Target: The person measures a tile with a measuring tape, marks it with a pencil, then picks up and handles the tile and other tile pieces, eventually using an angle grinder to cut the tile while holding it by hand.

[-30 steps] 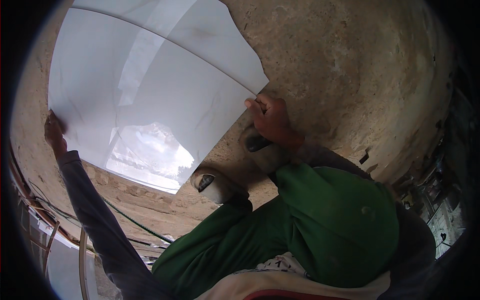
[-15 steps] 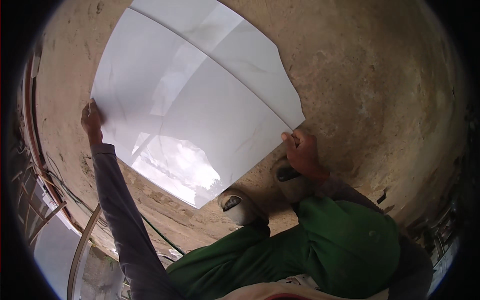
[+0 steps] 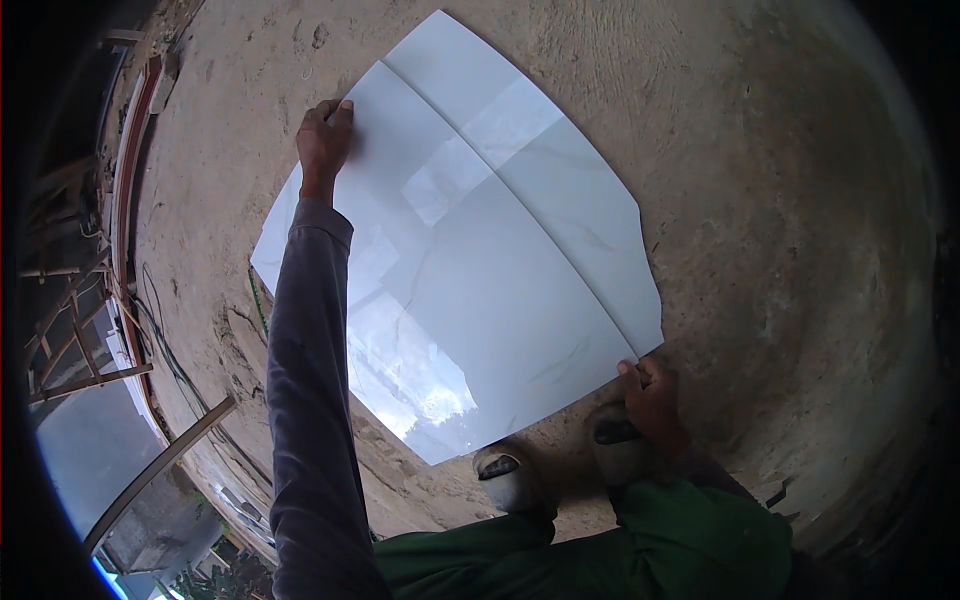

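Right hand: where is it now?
In the head view, the right hand is low and right of centre, at the edge of the slab, beside the right shoe.

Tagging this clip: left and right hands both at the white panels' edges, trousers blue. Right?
Not quite: the trousers are green, as the head view shows. The rest is right: left hand and right hand are both at the edges of the white panels.
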Available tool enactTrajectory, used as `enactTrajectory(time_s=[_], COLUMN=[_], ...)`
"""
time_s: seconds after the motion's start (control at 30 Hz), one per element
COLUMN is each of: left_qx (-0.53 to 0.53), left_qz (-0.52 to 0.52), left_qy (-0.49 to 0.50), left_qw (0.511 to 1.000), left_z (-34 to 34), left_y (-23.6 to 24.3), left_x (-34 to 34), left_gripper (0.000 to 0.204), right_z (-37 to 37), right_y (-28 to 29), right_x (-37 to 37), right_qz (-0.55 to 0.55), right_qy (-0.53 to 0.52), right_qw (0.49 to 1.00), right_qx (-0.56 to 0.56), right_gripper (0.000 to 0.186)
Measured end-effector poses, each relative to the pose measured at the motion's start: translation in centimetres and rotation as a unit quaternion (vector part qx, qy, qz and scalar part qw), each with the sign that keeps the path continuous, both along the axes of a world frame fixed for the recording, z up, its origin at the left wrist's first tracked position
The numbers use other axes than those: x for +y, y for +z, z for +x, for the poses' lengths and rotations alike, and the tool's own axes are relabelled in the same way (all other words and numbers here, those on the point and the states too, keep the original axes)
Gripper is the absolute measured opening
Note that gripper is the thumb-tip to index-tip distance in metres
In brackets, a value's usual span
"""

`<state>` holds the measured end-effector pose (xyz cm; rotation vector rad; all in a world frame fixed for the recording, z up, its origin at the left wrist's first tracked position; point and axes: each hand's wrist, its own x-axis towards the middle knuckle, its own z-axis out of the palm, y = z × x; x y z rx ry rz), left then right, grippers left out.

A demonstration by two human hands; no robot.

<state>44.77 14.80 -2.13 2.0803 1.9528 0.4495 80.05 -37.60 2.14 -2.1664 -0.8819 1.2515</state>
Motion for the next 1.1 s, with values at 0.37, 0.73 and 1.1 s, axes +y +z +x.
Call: enactTrajectory(time_s=[0.37,0.73,1.1], left_qx=[0.010,-0.010,0.044], left_qz=[0.026,0.014,0.129], left_qy=[0.025,0.042,0.021], left_qw=[0.999,0.999,0.991], left_z=[0.3,0.6,0.4], left_y=[0.0,0.2,-1.0], left_x=[-0.3,-0.7,-2.7], left_gripper=[0.045,0.043,0.048], right_z=[-0.2,0.1,2.0], right_y=[0.2,0.4,1.4], right_x=[0.4,0.4,0.4], right_qz=[-0.004,0.017,-0.024], right_qy=[-0.017,-0.004,0.008], right_qw=[1.000,1.000,0.997], right_qx=[0.002,-0.001,-0.067], right_gripper=[0.038,0.037,0.035])
